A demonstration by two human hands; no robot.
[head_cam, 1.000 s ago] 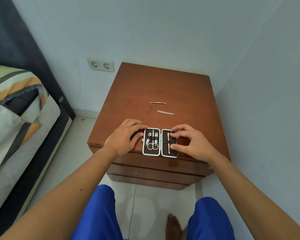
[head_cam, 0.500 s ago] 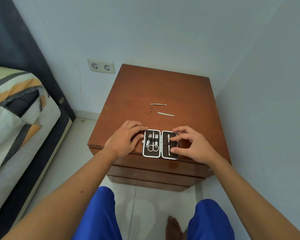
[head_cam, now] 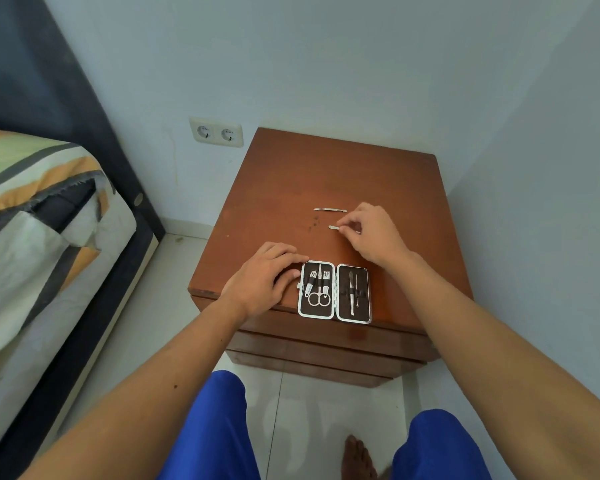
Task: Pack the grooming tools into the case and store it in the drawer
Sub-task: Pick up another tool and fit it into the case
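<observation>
open brown case [head_cam: 334,292] lying flat at the nightstand's front edge, scissors and picks strapped in; two thin metal tools [head_cam: 330,210] [head_cam: 333,227] loose behind it

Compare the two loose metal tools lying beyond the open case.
The farther tool lies untouched and fully visible; the nearer tool is pinched by the right hand, which hides most of it. Both are slim, silvery, lying crosswise on the nightstand, outside the case.

- Soft, even daylight, fairly bright, with no glare.
- Faint shadows lie under the hands on the tabletop [head_cam: 333,174].
- Wide-angle bending curves the walls and the bed [head_cam: 42,209] at the frame's left edge.
- Focus is sharp at centre, slightly soft toward the corners.
</observation>
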